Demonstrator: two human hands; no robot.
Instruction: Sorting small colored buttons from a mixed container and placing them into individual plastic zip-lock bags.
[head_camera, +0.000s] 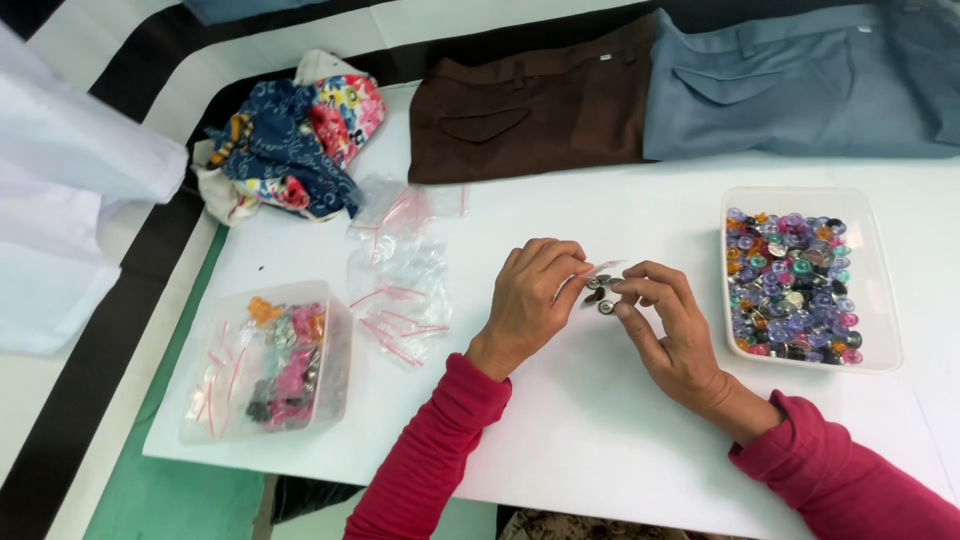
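Mostly the scene is a white table (600, 420), smooth and flat, which gives a plain ground where small pieces are easy to see. At the far edge lie two folded trousers, a brown pair (530, 105) and a grey-blue pair (800, 80), both of matte woven cloth with pocket flaps upward. Far left sits a crumpled bundle of flowered cloth (290, 140), soft and many-coloured.

On the right stands a clear plastic tray (885, 300), low-walled, so the heap of round bobbins (795, 285) in it, glossy in purple, pink and teal, stays together and within reach. Near left is a clear plastic box (335, 370) with filled small bags inside. Between this box and the hands lies a loose pile of empty zip bags (400, 270), thin, shiny and wrinkled, with red closing strips.

Both hands are raised a little over the middle of the table. The left hand (530, 300) pinches the mouth of a small clear bag (603, 270) with curled fingers. The right hand (670, 330) holds a few metal bobbins (600, 295), silvery and disc-shaped, between narrow fingertips, just beside that bag.
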